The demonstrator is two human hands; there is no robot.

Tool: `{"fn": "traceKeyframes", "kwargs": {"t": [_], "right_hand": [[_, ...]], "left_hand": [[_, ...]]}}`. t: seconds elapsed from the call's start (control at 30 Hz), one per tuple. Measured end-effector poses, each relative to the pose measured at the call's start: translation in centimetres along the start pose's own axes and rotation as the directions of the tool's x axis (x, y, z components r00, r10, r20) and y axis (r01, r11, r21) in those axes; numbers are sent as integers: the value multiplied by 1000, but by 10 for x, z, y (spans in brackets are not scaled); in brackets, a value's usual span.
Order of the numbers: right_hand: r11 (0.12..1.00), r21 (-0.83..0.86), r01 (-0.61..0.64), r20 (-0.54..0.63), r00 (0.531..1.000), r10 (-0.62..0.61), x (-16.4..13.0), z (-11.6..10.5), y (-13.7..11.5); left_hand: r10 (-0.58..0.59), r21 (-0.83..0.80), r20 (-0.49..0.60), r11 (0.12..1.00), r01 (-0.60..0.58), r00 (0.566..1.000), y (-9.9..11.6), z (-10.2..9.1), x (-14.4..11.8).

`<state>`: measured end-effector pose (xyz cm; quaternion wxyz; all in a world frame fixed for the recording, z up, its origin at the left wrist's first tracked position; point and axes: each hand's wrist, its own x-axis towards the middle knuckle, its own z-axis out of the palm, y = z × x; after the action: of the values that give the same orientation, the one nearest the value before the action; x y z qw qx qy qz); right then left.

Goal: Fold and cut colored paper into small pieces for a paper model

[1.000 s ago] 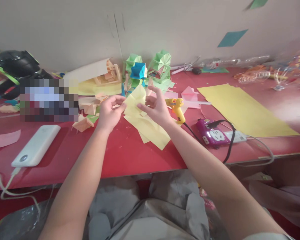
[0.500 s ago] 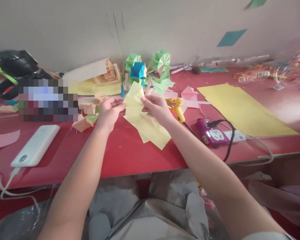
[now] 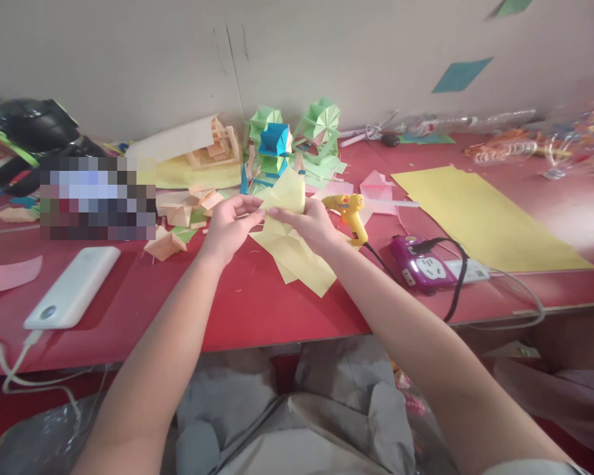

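Between my two hands is a small sheet of pale yellow paper (image 3: 287,190), raised above the table and tilted. My left hand (image 3: 233,224) pinches its left edge between thumb and fingers. Thumb on top, my right hand (image 3: 310,221) grips the lower right part, its fingers mostly hidden behind the sheet. Under my hands, more pale yellow sheets (image 3: 306,262) lie loosely overlapped on the red table (image 3: 257,323). Just right of my right hand rests a yellow glue gun (image 3: 351,214) with a glue stick in its back end.
Folded green paper shapes (image 3: 321,122) and a blue one (image 3: 275,140) stand at the back. Peach folded pieces (image 3: 165,244) lie left, near a white power bank (image 3: 73,288). Rightward are a purple power strip (image 3: 420,264) with cables and large yellow sheets (image 3: 484,218).
The held paper has turned and tipped to the right. My left hand has shifted right, and the two hands are closer together, with my right thumb lower on the sheet.
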<state>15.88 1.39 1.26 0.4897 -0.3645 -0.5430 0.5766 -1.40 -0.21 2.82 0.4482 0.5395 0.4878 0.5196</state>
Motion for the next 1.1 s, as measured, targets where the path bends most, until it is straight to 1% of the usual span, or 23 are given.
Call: {"fn": "traceKeyframes", "kwargs": {"t": [0.1,0.23,0.3,0.37,0.47,0.5,0.57,0.7,0.87,0.97,1.03,1.1], "right_hand": [[1000,-9,-8,-14,1000,8,1,0,0],[1000,14,-16,29,999,16,4,-3,0],[1000,-23,-1,39,999,2,5,-6,1],[996,-86,8,23,1000,-6,4,-7,1],[984,-179,-16,-6,1000,15,3,-8,1],[980,-198,-23,-9,1000,22,2,-8,1],[979,-202,-27,-5,1000,26,2,-7,1],[985,-171,-9,-15,1000,6,6,-7,2],[976,-218,8,0,1000,-9,7,-10,-2],[957,-290,19,-30,999,-29,5,-10,-7],[952,-306,30,-41,998,-45,4,-11,-8],[956,-290,45,-10,999,-50,3,-11,-9]], "left_hand": [[19,14,-9,1000,-19,1000,1,0,0],[1,-3,-47,1000,-1,999,1,-4,3],[-10,-9,-58,1000,9,998,1,-5,3],[-24,-9,-56,1000,23,998,-1,-5,3],[-40,8,-13,999,40,999,-2,-3,2],[-31,17,0,999,31,1000,-2,-2,1],[9,32,-9,999,-9,1000,-2,-1,0],[60,72,-82,996,-54,995,-2,-3,2],[61,67,-90,996,-55,994,-3,-9,5],[54,53,-77,997,-50,996,-4,-11,6],[46,36,-63,998,-44,997,-4,-11,6],[41,18,-56,999,-40,998,-4,-12,6]]}}
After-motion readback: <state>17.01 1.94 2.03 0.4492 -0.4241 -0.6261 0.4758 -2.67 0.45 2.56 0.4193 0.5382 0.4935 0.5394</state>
